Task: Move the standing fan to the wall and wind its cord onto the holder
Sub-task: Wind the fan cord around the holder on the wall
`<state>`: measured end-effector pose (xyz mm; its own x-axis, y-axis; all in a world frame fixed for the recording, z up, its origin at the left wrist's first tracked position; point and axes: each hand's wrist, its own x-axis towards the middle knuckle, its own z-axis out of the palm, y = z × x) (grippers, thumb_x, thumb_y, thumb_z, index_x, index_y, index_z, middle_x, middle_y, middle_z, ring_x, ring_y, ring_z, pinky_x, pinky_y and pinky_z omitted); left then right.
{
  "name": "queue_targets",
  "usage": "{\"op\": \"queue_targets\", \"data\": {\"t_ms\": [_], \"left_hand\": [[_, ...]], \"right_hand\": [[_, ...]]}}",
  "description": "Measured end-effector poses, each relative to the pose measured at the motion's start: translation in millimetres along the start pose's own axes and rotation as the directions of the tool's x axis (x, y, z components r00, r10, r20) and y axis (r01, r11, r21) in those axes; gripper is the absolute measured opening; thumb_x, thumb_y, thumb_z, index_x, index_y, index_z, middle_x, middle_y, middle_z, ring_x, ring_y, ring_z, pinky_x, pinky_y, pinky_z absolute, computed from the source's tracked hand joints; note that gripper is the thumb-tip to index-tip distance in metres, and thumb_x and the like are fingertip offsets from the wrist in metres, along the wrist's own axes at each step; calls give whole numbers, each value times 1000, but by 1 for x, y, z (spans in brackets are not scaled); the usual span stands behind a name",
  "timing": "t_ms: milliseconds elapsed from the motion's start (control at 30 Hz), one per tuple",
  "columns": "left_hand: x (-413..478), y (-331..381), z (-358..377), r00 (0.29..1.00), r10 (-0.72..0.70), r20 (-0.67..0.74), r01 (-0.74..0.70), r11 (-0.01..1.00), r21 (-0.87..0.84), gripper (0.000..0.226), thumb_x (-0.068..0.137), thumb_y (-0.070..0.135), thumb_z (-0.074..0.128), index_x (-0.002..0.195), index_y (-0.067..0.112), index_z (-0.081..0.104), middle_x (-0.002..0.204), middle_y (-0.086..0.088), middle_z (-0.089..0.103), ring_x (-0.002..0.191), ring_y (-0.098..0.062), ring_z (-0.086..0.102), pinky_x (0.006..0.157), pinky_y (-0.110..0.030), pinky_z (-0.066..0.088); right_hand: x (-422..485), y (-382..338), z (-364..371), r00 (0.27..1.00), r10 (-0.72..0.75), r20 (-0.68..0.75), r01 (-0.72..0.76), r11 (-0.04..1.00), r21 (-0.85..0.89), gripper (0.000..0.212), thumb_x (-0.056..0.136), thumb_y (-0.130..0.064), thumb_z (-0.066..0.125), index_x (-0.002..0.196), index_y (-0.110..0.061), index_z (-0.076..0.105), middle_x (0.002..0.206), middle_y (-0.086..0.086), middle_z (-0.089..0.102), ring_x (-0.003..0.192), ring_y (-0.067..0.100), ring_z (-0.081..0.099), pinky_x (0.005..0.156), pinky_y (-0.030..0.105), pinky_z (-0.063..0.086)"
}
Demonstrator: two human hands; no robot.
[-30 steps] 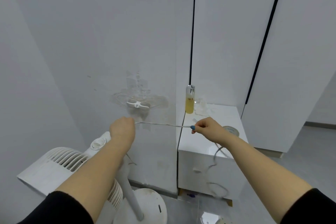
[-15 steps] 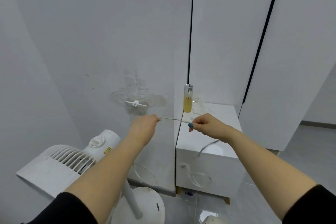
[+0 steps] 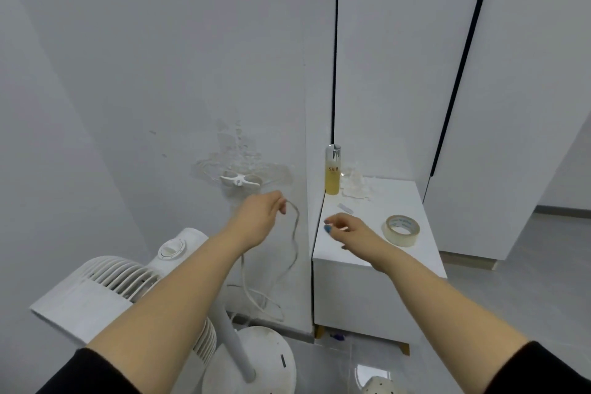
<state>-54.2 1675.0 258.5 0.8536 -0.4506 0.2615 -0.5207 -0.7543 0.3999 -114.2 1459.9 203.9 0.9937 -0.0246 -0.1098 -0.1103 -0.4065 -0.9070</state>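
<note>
The white standing fan (image 3: 108, 285) stands at the lower left by the wall, its head tilted, its pole rising from a round base (image 3: 256, 358). A white cord holder (image 3: 239, 180) is stuck to the wall above a patch of peeled paint. My left hand (image 3: 259, 217) is just below the holder and pinches the grey cord (image 3: 294, 243), which hangs from it in loose loops down the wall. My right hand (image 3: 347, 230) hovers over the left edge of the cabinet, fingers apart, holding nothing.
A low white cabinet (image 3: 371, 294) stands right of the wall corner. On it are a tall yellow bottle (image 3: 332, 173), crumpled clear plastic (image 3: 355, 184) and a roll of tape (image 3: 401, 230). White wardrobe doors rise behind. A white dotted object (image 3: 382, 386) lies on the floor.
My right hand has let go of the cord, which now hangs slack from my left hand. My left hand has moved right, toward the corner under the holder.
</note>
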Motion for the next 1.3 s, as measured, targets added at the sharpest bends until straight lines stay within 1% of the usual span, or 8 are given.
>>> {"op": "queue_targets", "data": {"t_ms": [133,267,367,500,733,900,1033,1300], "left_hand": [[-4,19,-7,993,99,-64,-109,980,-169,28,101,26,36,83,17,56,53,7,39,50,-11,37,50,-24,27],[-6,21,-15,979,19,-201,-84,944,-318,29,101,23,36,83,13,56,56,6,39,51,-6,36,51,-19,30],[-4,3,-18,899,-255,-356,106,916,-388,28,98,15,35,83,13,58,65,0,51,62,-15,48,58,-28,34],[-5,-36,-13,668,-668,-328,431,707,-561,34,97,11,30,96,4,64,110,-16,64,103,-35,55,85,-37,41],[-6,-42,17,864,-382,-327,448,880,157,61,83,1,48,141,4,28,142,-18,38,131,-38,36,105,-49,32],[-1,-2,23,971,236,26,-216,835,505,64,94,28,50,150,20,18,154,-6,31,145,-29,22,113,-51,17],[4,11,11,975,128,179,-199,860,469,33,101,37,29,105,14,52,90,-13,65,82,-33,59,68,-39,42],[3,-60,-3,915,-301,-270,375,882,287,30,99,20,33,100,10,61,89,-17,67,83,-37,63,66,-34,45]], "right_hand": [[11,-21,34,993,-119,9,119,993,6,64,89,-35,62,144,-28,30,135,-11,33,126,7,30,108,32,28],[16,-22,46,988,-148,33,143,983,116,19,96,-30,52,95,-14,62,100,2,65,96,13,57,95,31,39],[12,-1,36,995,-104,12,103,992,73,36,97,-33,47,66,-16,52,66,3,57,66,15,55,73,31,43],[2,35,15,987,11,-158,10,992,128,38,98,-34,47,68,-11,47,65,0,44,63,16,43,73,34,51],[2,19,7,963,-118,-241,106,992,-63,41,101,-38,34,68,-14,39,63,-1,38,59,14,30,55,27,23],[6,-17,10,966,-250,-60,222,931,-291,43,101,-39,34,66,-15,40,60,-4,39,56,13,32,57,29,28],[11,-24,11,969,-246,10,235,912,-337,42,99,-42,36,63,-21,43,62,-1,42,61,16,36,62,32,31],[15,2,0,995,-97,-15,92,973,-212,42,98,-40,42,65,-14,47,57,-5,35,50,11,27,51,24,23]]}}
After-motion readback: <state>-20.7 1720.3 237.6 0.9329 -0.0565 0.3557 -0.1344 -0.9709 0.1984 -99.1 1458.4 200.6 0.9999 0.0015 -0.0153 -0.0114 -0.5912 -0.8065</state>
